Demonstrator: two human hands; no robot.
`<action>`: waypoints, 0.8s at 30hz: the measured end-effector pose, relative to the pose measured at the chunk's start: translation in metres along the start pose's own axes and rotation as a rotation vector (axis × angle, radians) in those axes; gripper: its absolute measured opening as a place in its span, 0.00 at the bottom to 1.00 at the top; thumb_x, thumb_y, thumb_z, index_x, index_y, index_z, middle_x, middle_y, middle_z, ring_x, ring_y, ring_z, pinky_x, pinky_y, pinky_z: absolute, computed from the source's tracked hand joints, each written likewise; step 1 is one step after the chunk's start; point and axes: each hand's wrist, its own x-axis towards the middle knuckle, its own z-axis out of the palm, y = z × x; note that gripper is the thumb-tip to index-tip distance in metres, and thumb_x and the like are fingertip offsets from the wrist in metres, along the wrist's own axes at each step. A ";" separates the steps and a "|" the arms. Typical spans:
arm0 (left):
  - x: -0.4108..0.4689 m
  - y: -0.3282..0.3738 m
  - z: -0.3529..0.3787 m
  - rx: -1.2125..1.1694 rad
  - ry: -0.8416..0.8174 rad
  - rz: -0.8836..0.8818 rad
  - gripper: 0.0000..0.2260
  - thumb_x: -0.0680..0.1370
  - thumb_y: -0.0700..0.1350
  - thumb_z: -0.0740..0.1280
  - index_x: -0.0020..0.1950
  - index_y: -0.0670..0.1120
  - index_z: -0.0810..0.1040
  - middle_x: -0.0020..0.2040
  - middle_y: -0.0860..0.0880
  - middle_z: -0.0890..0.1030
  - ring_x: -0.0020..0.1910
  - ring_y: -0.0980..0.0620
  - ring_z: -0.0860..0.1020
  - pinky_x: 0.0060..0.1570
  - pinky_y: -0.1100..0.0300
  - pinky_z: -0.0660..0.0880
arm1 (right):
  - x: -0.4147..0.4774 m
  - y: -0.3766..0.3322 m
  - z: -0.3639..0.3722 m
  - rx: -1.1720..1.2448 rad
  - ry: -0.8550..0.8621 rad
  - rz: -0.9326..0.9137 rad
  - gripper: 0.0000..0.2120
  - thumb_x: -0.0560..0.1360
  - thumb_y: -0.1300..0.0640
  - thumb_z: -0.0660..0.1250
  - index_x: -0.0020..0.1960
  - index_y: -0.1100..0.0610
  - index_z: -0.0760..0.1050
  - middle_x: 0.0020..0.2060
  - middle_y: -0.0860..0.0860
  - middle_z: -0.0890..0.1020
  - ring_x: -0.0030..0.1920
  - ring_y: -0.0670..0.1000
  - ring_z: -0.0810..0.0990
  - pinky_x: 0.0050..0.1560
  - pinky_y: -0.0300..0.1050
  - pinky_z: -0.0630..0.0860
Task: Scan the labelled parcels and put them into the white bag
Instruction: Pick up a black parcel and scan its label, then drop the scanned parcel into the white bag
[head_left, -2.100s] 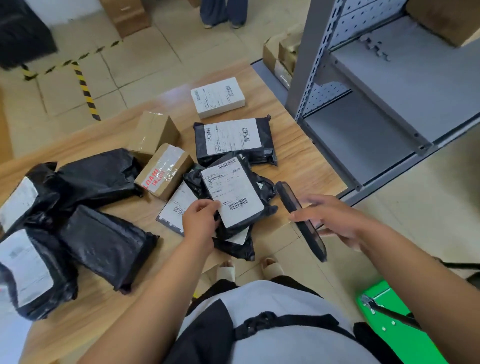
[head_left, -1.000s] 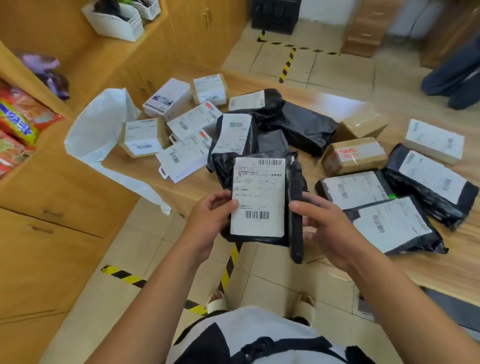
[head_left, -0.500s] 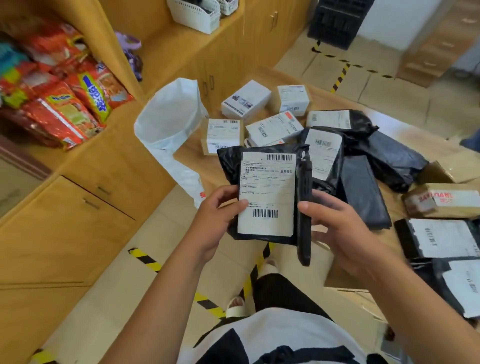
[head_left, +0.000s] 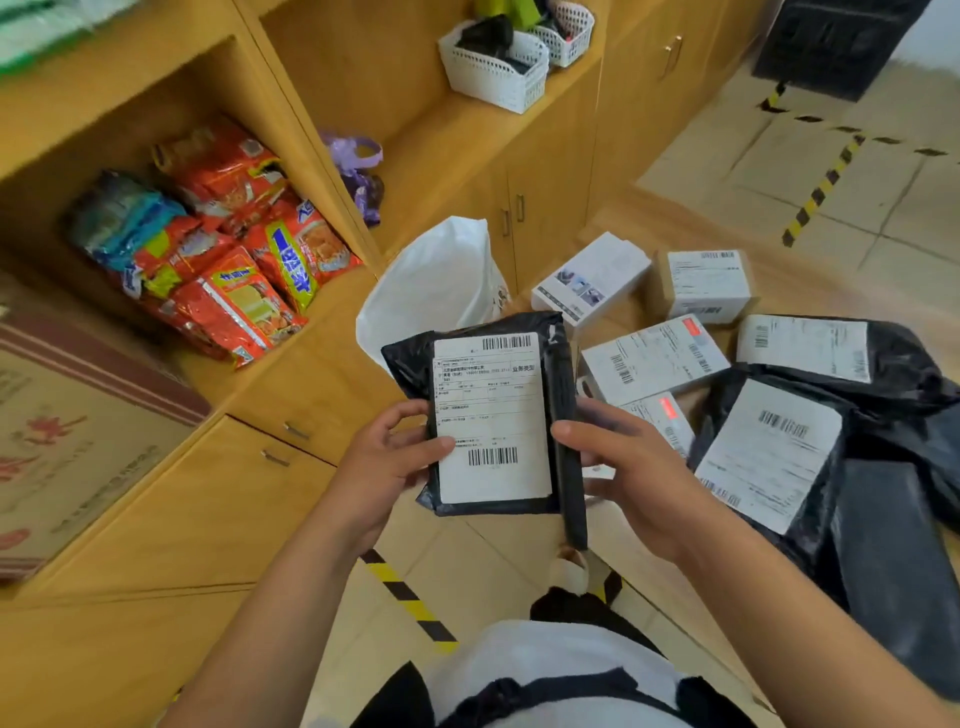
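Here the black plastic mailer parcel (head_left: 491, 415) is held in the air, above the floor and just in front of the white plastic bag (head_left: 431, 280). Its white label faces up, probably so that both barcodes stay readable. The left hand (head_left: 387, 457) grasps the parcel's left edge, thumb across the label. The right hand (head_left: 628, 467) is wrapped round a slim black handheld scanner (head_left: 561, 374), thumb on its front. The scanner lies lengthwise against the parcel's right edge and is not aimed at the label, so it seems to be steadying the parcel for now.

The bag sags at the end of the wooden table (head_left: 779, 280) with its mouth gaping towards the person, a handy drop for the parcel. What lies inside cannot be seen.

On the table wait two small white cardboard boxes (head_left: 592, 278), flat white labelled packets (head_left: 649, 358) and a heap of black mailers (head_left: 769, 452), labels up.

On the wooden cabinet top stands a white lattice basket (head_left: 493, 73) holding dark items too blurred to name. An open shelf compartment is stuffed with red snack packets (head_left: 223, 249).
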 end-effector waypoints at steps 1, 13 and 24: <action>0.007 0.003 0.000 -0.003 0.015 -0.008 0.19 0.72 0.41 0.76 0.60 0.50 0.76 0.55 0.46 0.85 0.54 0.46 0.84 0.56 0.47 0.75 | 0.009 -0.005 -0.001 0.009 -0.011 0.007 0.17 0.69 0.47 0.75 0.58 0.41 0.84 0.52 0.46 0.88 0.45 0.43 0.86 0.40 0.36 0.80; 0.092 0.036 -0.022 -0.088 0.081 -0.081 0.21 0.72 0.38 0.74 0.62 0.49 0.74 0.53 0.42 0.85 0.52 0.45 0.84 0.45 0.49 0.83 | 0.074 -0.031 -0.015 0.067 0.034 0.061 0.11 0.72 0.42 0.71 0.49 0.45 0.86 0.41 0.43 0.86 0.40 0.44 0.85 0.52 0.54 0.78; 0.253 0.052 -0.096 -0.340 0.133 -0.313 0.18 0.80 0.36 0.66 0.69 0.46 0.74 0.63 0.43 0.81 0.55 0.45 0.81 0.40 0.49 0.80 | 0.104 -0.059 0.014 0.164 0.303 0.093 0.13 0.67 0.47 0.76 0.48 0.51 0.85 0.41 0.48 0.86 0.40 0.48 0.82 0.47 0.49 0.78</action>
